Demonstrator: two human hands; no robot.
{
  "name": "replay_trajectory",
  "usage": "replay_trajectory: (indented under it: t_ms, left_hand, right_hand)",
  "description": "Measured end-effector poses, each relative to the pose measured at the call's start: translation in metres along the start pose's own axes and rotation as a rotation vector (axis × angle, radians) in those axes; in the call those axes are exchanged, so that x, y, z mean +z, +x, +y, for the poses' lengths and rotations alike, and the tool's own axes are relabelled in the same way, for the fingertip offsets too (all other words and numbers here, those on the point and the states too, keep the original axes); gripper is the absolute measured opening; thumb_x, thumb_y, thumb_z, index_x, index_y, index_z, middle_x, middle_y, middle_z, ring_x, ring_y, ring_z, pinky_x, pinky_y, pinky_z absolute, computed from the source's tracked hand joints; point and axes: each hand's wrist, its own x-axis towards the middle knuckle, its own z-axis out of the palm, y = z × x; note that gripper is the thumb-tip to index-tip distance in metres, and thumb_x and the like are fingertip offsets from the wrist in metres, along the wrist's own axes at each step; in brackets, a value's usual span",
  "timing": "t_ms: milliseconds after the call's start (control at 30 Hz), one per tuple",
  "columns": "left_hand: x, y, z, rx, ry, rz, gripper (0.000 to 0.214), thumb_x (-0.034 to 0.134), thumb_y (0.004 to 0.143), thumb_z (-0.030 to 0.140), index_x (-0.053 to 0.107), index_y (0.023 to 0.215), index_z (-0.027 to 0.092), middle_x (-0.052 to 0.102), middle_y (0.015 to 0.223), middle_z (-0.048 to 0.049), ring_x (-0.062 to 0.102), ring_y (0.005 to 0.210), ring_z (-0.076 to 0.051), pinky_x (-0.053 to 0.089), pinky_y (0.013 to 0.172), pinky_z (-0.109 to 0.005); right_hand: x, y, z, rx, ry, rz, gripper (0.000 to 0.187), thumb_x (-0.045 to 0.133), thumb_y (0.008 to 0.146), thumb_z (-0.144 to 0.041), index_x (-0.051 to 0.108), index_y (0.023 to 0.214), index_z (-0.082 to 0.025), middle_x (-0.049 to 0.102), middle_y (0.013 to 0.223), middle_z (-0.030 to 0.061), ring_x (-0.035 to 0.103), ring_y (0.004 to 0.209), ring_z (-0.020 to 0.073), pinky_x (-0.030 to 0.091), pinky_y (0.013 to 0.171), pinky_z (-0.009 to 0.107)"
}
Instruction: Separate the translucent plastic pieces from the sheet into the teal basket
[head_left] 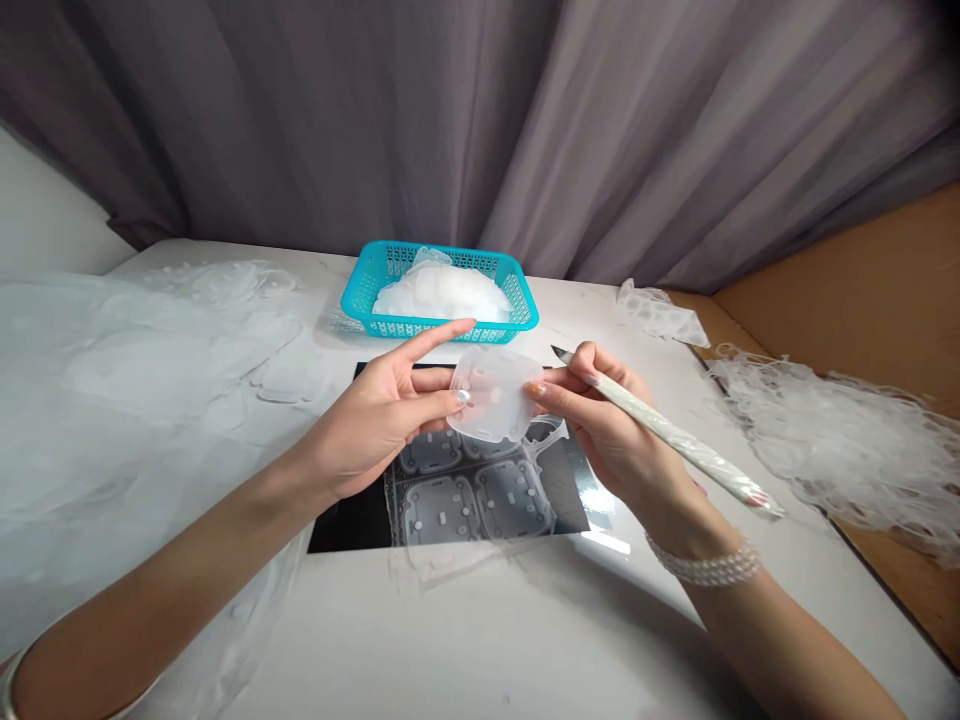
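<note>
Between my two hands is a translucent, rounded-square silicone-like piece (495,393) with small holes and slots. My left hand (401,410) pinches its left edge, thumb in front, index finger stretched out above. My right hand (611,420) grips the right edge with its thumb and also holds a craft knife (667,437) with a pearly white handle, its dark pointed blade aimed up and left. Below the hands, a translucent sheet with several similar pieces (442,510) lies on a black mat (345,520).
Behind my hands stands a blue perforated basket (360,290) heaped with white translucent pieces (450,290). Stacked translucent sheets (150,370) cover the table's left. Tangled offcuts (847,430) pile up at the right edge, with another scrap (660,312) farther back. A grey curtain (420,120) hangs behind the table.
</note>
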Motion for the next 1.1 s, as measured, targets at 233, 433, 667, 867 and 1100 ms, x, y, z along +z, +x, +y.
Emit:
replay_trajectory:
  t_ms: [233,433,667,867,1100]
  left_hand:
    - [0.0018,-0.0018,0.0023,0.007,0.014,0.004,0.067,0.071,0.086,0.022,0.044,0.145,0.034,0.077,0.106,-0.0041,0.071,0.092,-0.015,0.053,0.080,-0.023]
    - [0.0020,-0.0039,0.0049,0.016,0.029,0.001,0.067,0.073,0.085,0.023,0.045,0.145,0.035,0.077,0.103,-0.0032,0.070,0.094,-0.016,0.054,0.079,-0.023]
    - [0.0008,-0.0043,0.0058,0.008,0.035,0.025,0.065,0.071,0.086,0.024,0.046,0.145,0.035,0.076,0.103,-0.0035,0.071,0.090,-0.016,0.054,0.078,-0.024]
    - [0.0001,-0.0035,0.0077,0.028,0.023,0.033,0.067,0.068,0.085,0.017,0.045,0.146,0.033,0.075,0.095,-0.0018,0.070,0.087,-0.017,0.056,0.078,-0.028]
    - [-0.0072,0.0007,0.0081,-0.122,-0.107,0.040,0.055,0.065,0.088,0.043,0.053,0.139,0.026,0.072,0.114,-0.0127,0.071,0.098,-0.030,0.058,0.085,-0.044]
  right_hand:
    - [-0.0013,0.0015,0.0026,-0.016,0.007,0.016,0.044,0.082,0.073,-0.018,0.038,0.070,-0.023,0.069,0.071,-0.0026,0.058,0.064,0.0127,0.044,0.062,0.027]
    - [-0.0024,0.0028,0.0023,-0.030,-0.045,0.018,0.046,0.082,0.073,-0.020,0.037,0.067,-0.022,0.066,0.064,-0.0037,0.055,0.060,0.0120,0.042,0.060,0.027]
    - [-0.0051,0.0023,0.0010,-0.037,-0.127,-0.003,0.047,0.083,0.073,-0.024,0.037,0.065,-0.022,0.062,0.060,-0.0051,0.052,0.057,0.0113,0.039,0.056,0.027]
    - [-0.0027,0.0006,-0.0040,-0.005,-0.070,-0.047,0.041,0.079,0.078,-0.024,0.039,0.067,-0.023,0.065,0.065,-0.0031,0.057,0.060,0.0132,0.044,0.057,0.028]
    - [0.0013,-0.0055,-0.0066,-0.109,-0.057,0.013,0.043,0.079,0.079,-0.020,0.037,0.067,-0.024,0.076,0.083,0.0012,0.070,0.072,0.0195,0.055,0.067,0.035]
